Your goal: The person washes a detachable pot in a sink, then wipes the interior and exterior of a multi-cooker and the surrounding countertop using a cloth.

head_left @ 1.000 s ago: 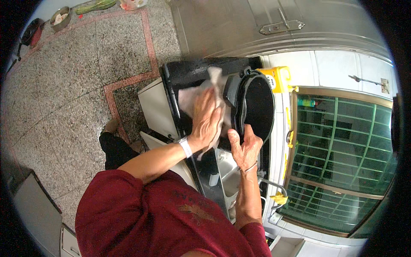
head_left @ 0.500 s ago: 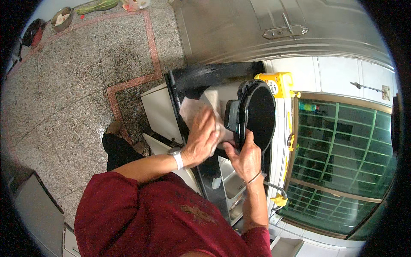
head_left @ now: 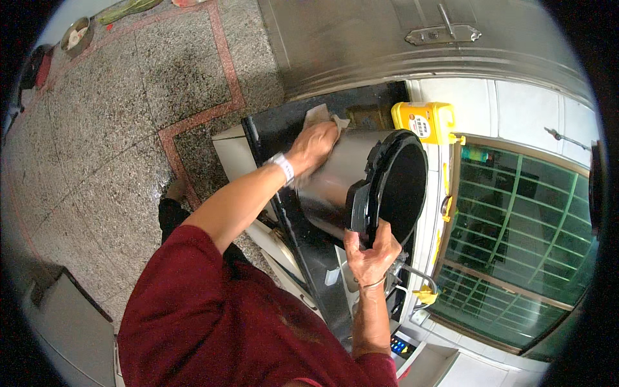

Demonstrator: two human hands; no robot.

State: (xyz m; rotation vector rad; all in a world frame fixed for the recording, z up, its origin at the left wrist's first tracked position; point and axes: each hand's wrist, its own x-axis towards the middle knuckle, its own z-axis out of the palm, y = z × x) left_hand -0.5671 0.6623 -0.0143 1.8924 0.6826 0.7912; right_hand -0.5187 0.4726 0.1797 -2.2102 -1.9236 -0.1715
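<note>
A silver, drum-shaped cooker body (head_left: 345,174) with a black rim and dark inside lies tilted over the black countertop, its mouth facing right. My left hand (head_left: 313,149), with a white-banded watch at the wrist, presses a pale cloth (head_left: 317,116) against the far part of the silver side. The cloth's corners stick out past the fingers. My right hand (head_left: 374,255) is closed on the near edge of the black rim, by a black handle block (head_left: 356,208); a bracelet circles that wrist.
A yellow jug (head_left: 422,122) stands at the counter's far right, by the window (head_left: 509,219). Nearer me are the sink's faucet (head_left: 419,278) and a small white piece (head_left: 332,277) on the black countertop (head_left: 325,303). Cabinet doors (head_left: 235,161) stand open on the left.
My left hand has moved with the cloth from near the rim to the far silver side. The cooker has turned, showing more of its side; my right hand has shifted slightly nearer me.
</note>
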